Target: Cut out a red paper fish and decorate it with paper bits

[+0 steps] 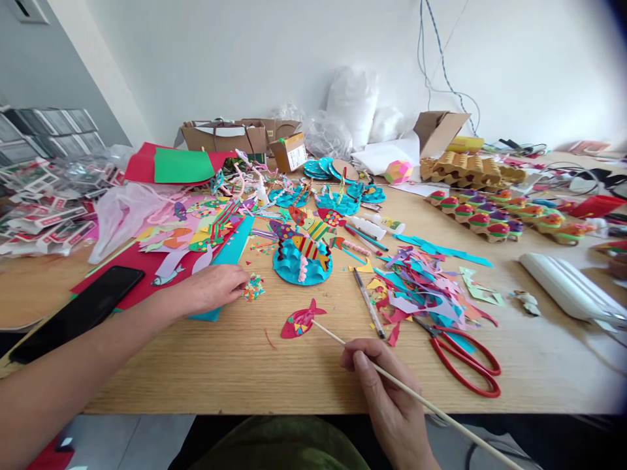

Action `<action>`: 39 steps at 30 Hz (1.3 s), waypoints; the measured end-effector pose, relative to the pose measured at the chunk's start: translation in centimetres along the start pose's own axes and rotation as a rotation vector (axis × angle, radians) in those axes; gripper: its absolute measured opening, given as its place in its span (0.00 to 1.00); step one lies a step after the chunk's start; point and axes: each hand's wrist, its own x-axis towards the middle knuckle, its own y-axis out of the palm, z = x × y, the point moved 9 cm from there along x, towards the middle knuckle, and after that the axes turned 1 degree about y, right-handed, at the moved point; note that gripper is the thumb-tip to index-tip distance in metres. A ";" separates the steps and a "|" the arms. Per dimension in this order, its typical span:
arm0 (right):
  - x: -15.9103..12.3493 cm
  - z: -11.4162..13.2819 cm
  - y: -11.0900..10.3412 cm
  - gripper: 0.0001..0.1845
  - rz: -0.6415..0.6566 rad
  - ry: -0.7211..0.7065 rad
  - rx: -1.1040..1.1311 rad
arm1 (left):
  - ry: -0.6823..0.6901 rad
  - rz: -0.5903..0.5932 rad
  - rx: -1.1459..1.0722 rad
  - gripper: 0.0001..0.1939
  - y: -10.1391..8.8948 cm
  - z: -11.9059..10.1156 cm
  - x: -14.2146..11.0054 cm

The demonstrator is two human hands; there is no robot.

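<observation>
My right hand (386,391) is closed round a thin wooden stick (416,396). The stick's tip touches a red paper fish (298,322) lying flat on the table, with small coloured triangles stuck on its body. My left hand (218,287) rests at a little heap of tiny coloured paper bits (253,287). Its fingers are bent together at the heap's edge; whatever they pinch is too small to make out. Behind the red fish stands a blue scalloped base (294,273) with several patterned paper fish mounted on it.
Red-handled scissors (465,359), a pen (368,303) and a heap of paper scraps (426,284) lie to the right. On the left are a black phone (78,313) and coloured paper sheets (117,274). Painted egg cartons (482,215) and cardboard boxes (220,137) stand farther back.
</observation>
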 end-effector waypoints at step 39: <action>0.1 0.0 0.5 0.08 0.042 0.037 -0.023 | -0.111 -0.001 -0.680 0.13 0.6 -4.5 2.8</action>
